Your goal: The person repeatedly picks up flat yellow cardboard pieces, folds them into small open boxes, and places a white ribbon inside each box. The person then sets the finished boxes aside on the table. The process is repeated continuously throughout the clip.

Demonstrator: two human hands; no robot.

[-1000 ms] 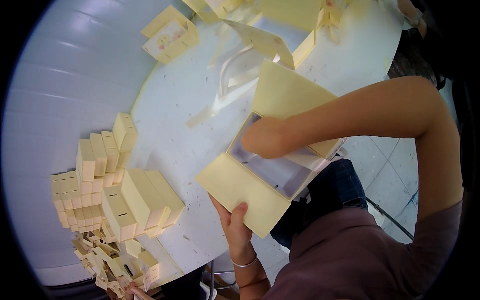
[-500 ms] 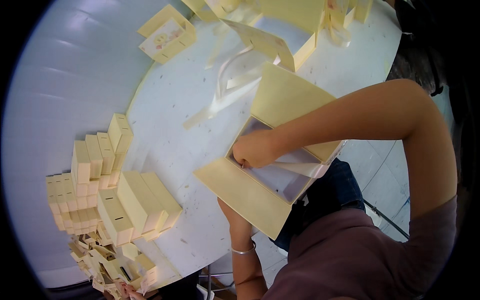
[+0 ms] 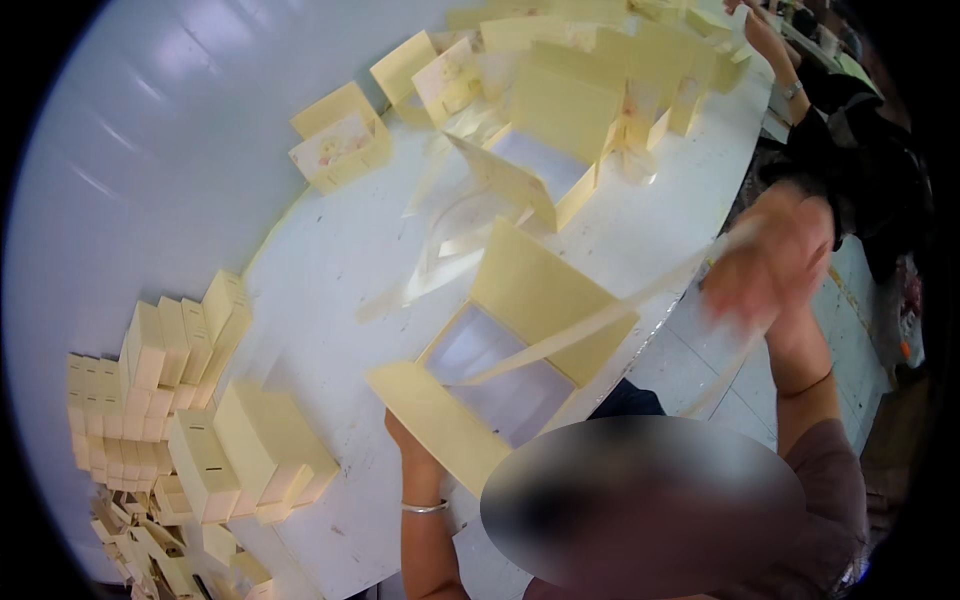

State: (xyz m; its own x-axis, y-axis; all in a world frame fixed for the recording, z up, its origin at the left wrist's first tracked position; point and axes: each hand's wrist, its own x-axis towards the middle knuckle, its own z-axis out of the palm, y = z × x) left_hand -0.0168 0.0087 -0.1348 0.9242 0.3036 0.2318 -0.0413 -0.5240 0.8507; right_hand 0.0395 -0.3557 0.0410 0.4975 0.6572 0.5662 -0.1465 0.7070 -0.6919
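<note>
the step in hand seems to be drawing a length of pale ribbon (image 3: 590,320) out across the open box (image 3: 520,400), and it calls for one steady side and one smooth pull. the left hand (image 3: 402,430) is at the underside of the left flap, its fingers mostly hidden, so i cannot tell whether they pinch the board or lie spread beneath it. the right hand (image 3: 775,260) is out beyond the table's near edge; the ribbon stretches up to it, but the hand is too blurred to tell how the fingers close. to do this well, i would brace the box near its wall rather than by the thin flap, pull evenly and low, keep the band flat so it does not twist, and ease off as soon as the box wants to slide or the wall bows. the box lies at the near edge of the table (image 3: 350,250), between that edge and a second open box (image 3: 545,160), well apart from the stacked boxes (image 3: 270,440) along the left edge. it is rectangular, cream-yellow on its two spread flaps and pale greyish lavender inside, with crisp corners. the ribbon is narrow and light, slanting over the interior from beside the left flap; whether it passes through a slot there, i cannot tell.
</note>
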